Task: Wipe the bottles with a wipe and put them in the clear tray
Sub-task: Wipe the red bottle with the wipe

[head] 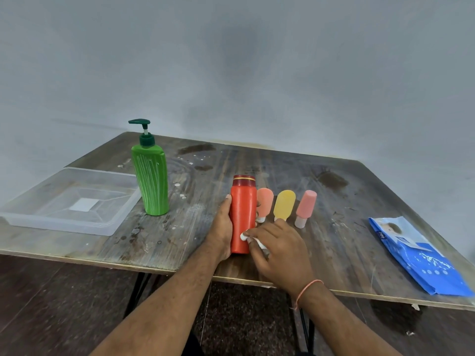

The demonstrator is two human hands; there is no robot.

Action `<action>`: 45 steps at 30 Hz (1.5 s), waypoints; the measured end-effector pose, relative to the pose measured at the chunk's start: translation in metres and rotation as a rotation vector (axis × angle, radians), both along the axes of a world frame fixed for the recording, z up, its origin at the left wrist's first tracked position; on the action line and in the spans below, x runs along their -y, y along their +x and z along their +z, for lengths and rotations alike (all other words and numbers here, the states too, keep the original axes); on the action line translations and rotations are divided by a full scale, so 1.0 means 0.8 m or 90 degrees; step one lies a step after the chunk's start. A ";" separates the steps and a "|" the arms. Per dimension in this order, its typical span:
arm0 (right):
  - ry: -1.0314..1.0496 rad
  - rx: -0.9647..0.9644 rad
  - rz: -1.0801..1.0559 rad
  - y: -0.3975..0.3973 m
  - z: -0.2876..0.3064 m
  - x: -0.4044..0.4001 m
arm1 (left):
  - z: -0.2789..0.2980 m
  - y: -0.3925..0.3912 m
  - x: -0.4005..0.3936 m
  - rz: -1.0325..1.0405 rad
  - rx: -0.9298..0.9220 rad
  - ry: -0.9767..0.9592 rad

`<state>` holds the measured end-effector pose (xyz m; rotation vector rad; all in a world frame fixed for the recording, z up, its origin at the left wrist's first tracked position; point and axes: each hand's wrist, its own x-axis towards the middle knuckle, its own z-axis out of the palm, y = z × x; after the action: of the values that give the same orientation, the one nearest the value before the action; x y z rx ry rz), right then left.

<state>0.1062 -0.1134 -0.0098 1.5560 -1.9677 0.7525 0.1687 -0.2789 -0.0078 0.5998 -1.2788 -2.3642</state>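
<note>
Head view, red bottle (pixel 240 217) upright, maroon-capped, wipe (pixel 253 240) against it

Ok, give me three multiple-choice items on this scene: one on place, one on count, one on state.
1. Where is the wipe pack?
A. in the tray
B. at the table's right end
C. behind the green bottle

2. How many small bottles stand right of the red bottle?
A. three
B. one
C. five

3. What is in the tray?
A. the green bottle
B. two small bottles
C. no bottle yet

Answers: 1 B, it lies far right on the table. 2 A, two pink and one yellow. 3 C, the green bottle stands beside it, and the left hand holds the red one while the right hand wipes it.
</note>
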 end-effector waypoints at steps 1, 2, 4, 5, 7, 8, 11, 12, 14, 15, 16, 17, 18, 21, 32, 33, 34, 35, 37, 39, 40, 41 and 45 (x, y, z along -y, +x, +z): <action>-0.005 0.001 -0.007 -0.002 0.004 0.003 | 0.001 0.001 0.000 -0.004 -0.001 -0.004; -0.012 0.005 -0.016 -0.004 0.009 0.007 | 0.000 0.001 -0.001 -0.011 0.002 -0.005; -0.036 0.019 -0.036 -0.012 0.026 0.019 | 0.001 0.001 -0.004 0.001 0.013 -0.011; -0.048 0.024 -0.048 -0.017 0.036 0.025 | 0.002 0.002 -0.006 0.010 0.019 -0.015; -0.064 0.031 -0.071 -0.027 0.053 0.039 | 0.004 0.002 -0.007 0.021 0.018 -0.020; -0.065 0.035 -0.082 -0.032 0.060 0.045 | 0.003 0.001 -0.007 0.023 0.014 -0.023; -0.060 0.054 -0.098 -0.044 0.072 0.059 | 0.006 0.003 -0.010 0.038 0.024 -0.049; -0.058 0.062 -0.097 -0.045 0.073 0.061 | 0.005 0.003 -0.010 0.039 0.024 -0.053; -0.045 0.076 -0.092 -0.043 0.072 0.059 | 0.004 0.002 -0.010 0.038 0.026 -0.057; -0.041 0.075 -0.087 -0.040 0.071 0.055 | 0.004 0.002 -0.011 0.035 0.025 -0.056; -0.038 0.063 -0.078 -0.035 0.067 0.050 | 0.002 0.001 -0.010 0.032 0.024 -0.052; -0.034 0.046 -0.065 -0.029 0.063 0.044 | 0.003 0.001 -0.011 0.029 0.023 -0.045; -0.024 0.028 -0.050 -0.022 0.057 0.037 | 0.003 0.001 -0.010 0.026 0.022 -0.036; 0.032 -0.026 -0.012 0.001 0.029 0.017 | 0.003 0.002 -0.008 0.030 0.029 -0.003; 0.049 -0.066 -0.017 0.008 0.015 0.007 | 0.003 0.004 -0.009 0.029 0.001 -0.010; 0.046 -0.063 -0.031 0.007 0.020 0.013 | 0.005 0.006 -0.009 0.022 -0.009 -0.007; 0.044 -0.061 -0.037 0.007 0.022 0.019 | 0.007 0.007 -0.009 0.019 -0.018 -0.003; 0.043 -0.062 -0.038 0.008 0.023 0.024 | 0.009 0.008 -0.010 0.015 -0.025 0.000; 0.043 -0.068 -0.042 0.011 0.025 0.031 | 0.011 0.009 -0.012 0.007 -0.030 0.000; 0.044 -0.074 -0.051 0.015 0.027 0.034 | 0.012 0.010 -0.012 0.001 -0.033 -0.002; 0.048 -0.078 -0.050 0.016 0.027 0.034 | 0.013 0.011 -0.012 -0.002 -0.037 0.000; 0.057 -0.084 -0.040 0.017 0.024 0.032 | 0.013 0.011 -0.012 -0.005 -0.045 0.009; 0.123 -0.127 0.035 0.020 0.006 0.015 | 0.011 0.007 -0.008 -0.003 -0.067 0.034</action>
<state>0.1220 -0.1255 -0.0054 1.7308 -1.9022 0.4188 0.1747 -0.2725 0.0012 0.4811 -1.1755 -2.4060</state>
